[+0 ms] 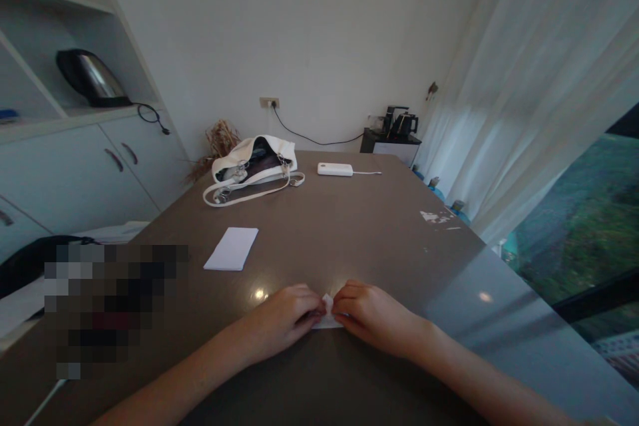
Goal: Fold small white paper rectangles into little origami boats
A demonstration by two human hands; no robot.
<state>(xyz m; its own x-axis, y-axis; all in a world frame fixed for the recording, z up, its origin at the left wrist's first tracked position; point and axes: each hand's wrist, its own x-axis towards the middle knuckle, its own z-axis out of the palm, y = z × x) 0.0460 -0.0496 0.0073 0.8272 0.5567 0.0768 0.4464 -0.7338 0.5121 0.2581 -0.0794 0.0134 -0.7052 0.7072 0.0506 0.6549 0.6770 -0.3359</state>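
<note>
A small folded piece of white paper (327, 321) lies at the near middle of the table, between my two hands. My left hand (295, 311) pinches its left side with curled fingers. On the other side, my right hand (363, 311) has its fingers closed on the paper's right part. A pointed tip of the paper shows between the fingertips, and a flat edge shows below them. The rest of it is hidden by my fingers. Farther off to the left lies a stack of white paper sheets (231, 249), apart from both hands.
On the brown table (344, 226), an open white handbag (254, 163) stands at the back left, beside a white power bank (334, 170) with a short cable. Paper scraps (436, 217) lie near the right edge. A blurred-out object (114, 306) is at the left.
</note>
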